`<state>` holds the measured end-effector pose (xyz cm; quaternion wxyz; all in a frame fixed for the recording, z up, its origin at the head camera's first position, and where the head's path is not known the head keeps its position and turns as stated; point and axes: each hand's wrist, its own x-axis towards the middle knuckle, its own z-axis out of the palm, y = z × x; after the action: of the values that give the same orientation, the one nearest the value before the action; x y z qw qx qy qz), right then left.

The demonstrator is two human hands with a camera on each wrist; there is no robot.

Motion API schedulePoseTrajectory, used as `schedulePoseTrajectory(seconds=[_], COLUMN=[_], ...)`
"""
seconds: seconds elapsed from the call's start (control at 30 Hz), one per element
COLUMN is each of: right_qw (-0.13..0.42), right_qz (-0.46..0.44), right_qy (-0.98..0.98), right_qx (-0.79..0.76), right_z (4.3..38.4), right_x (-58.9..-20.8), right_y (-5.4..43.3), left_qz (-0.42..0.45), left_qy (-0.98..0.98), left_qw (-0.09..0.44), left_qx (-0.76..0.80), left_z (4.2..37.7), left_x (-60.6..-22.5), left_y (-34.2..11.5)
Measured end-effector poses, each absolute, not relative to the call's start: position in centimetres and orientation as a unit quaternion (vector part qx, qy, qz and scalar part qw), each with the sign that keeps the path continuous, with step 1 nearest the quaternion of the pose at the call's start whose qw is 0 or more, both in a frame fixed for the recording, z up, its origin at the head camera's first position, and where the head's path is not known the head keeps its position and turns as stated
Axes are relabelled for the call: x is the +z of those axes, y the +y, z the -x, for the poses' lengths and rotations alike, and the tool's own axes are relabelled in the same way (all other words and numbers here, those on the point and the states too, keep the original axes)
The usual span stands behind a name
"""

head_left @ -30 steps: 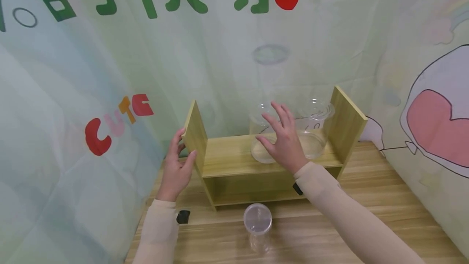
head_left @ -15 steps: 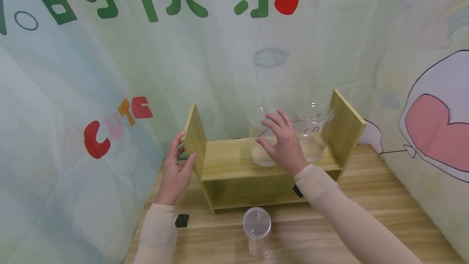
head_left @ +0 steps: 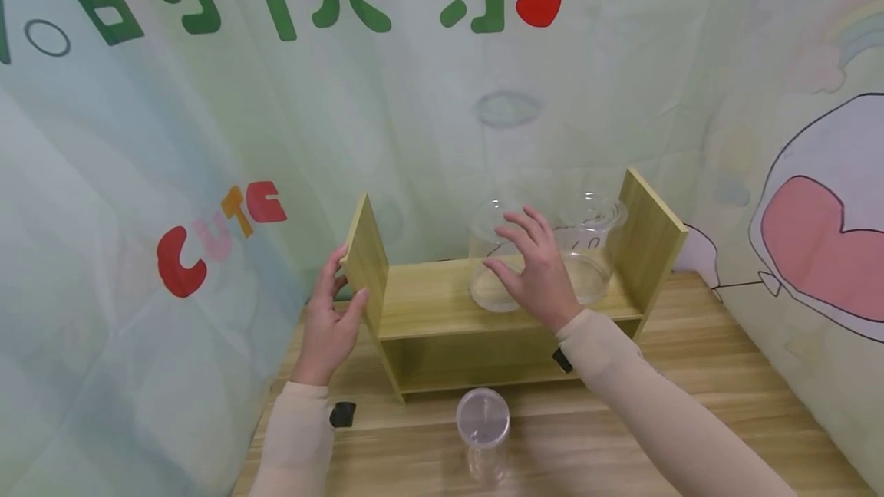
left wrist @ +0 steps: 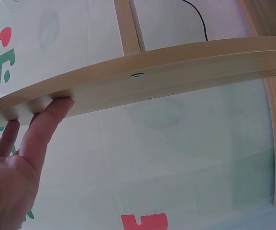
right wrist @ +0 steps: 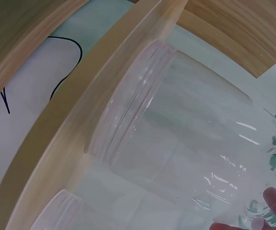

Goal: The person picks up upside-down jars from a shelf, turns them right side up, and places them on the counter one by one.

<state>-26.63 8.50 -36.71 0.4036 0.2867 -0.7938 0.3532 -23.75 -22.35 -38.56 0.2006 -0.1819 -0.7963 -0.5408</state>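
Observation:
A small two-tier wooden shelf (head_left: 428, 297) stands on the table. At its left side panel (head_left: 369, 255) is my left hand (head_left: 331, 332); its fingertips rest on the outer face, as the left wrist view shows. My right hand (head_left: 542, 274) curves thumb and fingers around the upper part of a clear jar (right wrist: 190, 129) on the upper board. This jar's ridged pinkish end rests on the board, and part of the jar is hidden behind the hand in the head view. Beside it to the right stands another clear jar (head_left: 597, 251).
In front of the shelf, on the wood-grain table (head_left: 601, 443), stands a lidded clear container (head_left: 485, 420). The shelf's right side panel (head_left: 649, 240) rises close beside the right jar. Printed cloth (head_left: 414, 129) hangs behind and at both sides.
The head view has tilted slightly, shifting the whole scene a little downward. Both hands keep their places at the shelf and the jar.

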Motion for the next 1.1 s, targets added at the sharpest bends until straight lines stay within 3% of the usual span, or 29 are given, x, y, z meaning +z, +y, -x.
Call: schedulePoseTrajectory(seconds=[0.7, 1.1], right_qw=[0.479, 0.493], right_qz=[-0.285, -0.273], right_qy=[-0.716, -0.688], right_qx=[0.42, 0.457], right_z=[25.9, 25.1], right_x=[-35.9, -35.6], right_y=[9.3, 9.5], left_qz=[0.18, 0.176], left_qy=[-0.8, -0.812], left_qw=[0.205, 0.203], left_qx=[-0.534, -0.518], left_z=[23.8, 23.7], left_x=[-38.3, -38.5], left_y=[-22.1, -22.2])
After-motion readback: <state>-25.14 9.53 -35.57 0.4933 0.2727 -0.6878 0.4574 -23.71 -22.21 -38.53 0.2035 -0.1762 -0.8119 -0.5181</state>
